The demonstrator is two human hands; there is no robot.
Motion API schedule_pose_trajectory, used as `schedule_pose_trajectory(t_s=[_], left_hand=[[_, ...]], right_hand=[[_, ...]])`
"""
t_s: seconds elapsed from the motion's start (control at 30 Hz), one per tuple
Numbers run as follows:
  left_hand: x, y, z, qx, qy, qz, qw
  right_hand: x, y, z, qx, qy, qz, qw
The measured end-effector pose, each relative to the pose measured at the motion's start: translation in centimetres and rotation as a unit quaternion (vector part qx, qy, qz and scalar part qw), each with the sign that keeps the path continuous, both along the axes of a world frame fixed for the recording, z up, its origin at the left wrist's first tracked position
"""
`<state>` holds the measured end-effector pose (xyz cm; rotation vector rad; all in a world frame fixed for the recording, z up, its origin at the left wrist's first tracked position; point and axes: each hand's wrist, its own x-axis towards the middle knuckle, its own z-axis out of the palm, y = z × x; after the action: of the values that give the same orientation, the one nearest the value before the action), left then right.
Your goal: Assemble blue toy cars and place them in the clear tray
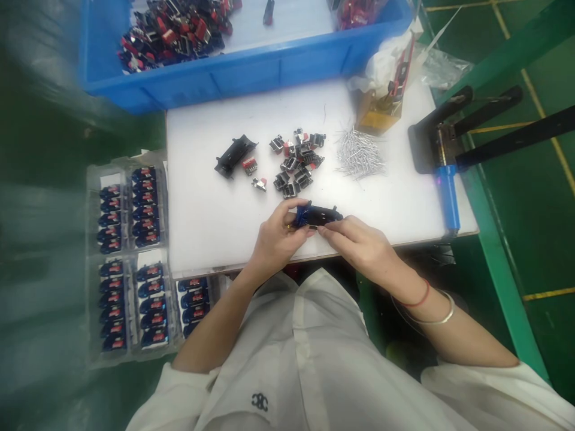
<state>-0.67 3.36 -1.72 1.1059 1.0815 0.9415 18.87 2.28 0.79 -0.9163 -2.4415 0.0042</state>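
Observation:
A dark blue toy car body (320, 214) with a black hollow underside is held over the table's front edge. My left hand (281, 233) is closed round its left end, thumb in front and fingers behind. My right hand (357, 242) has thumb and fingertips pinched at its right end and near side; any small part between them is too small to make out. Just beyond lies a pile of small chrome, black and red parts (296, 164). To its left are a black shell piece (234, 157), a red and silver part (250, 166) and a chrome part (259, 184).
Thin metal pins (360, 154) lie heaped on the right, before a yellowish box (380, 114). A blue-handled tool (448, 200) stands at the right edge. A blue bin (251, 76) spans the back. Clear trays (128, 254) of blue car bodies sit lower left.

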Motion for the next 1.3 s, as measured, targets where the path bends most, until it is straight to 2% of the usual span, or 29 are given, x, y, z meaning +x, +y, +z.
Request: schedule_pose_trajectory(t_s=[0.47, 0.73, 0.9, 1.13, 1.3], left_hand=[[0.02, 0.14, 0.60, -0.002, 0.014, -0.003, 1.000], [-0.14, 0.11, 0.26, 0.006, 0.027, -0.004, 1.000], [-0.18, 0.12, 0.27, 0.012, 0.030, -0.008, 0.999], [-0.14, 0.10, 0.18, 0.011, 0.047, -0.003, 0.999], [-0.09, 0.12, 0.19, 0.007, 0.024, -0.007, 1.000]], right_hand=[[0.05, 0.23, -0.06, 0.031, -0.003, 0.018, 0.999], [0.23, 0.12, -0.65, -0.013, -0.009, 0.006, 1.000], [0.29, 0.17, -0.58, 0.002, -0.017, 0.013, 1.000], [0.33, 0.13, -0.74, -0.024, -0.025, 0.005, 0.999], [0.34, 0.26, -0.41, -0.018, -0.009, 0.021, 1.000]])
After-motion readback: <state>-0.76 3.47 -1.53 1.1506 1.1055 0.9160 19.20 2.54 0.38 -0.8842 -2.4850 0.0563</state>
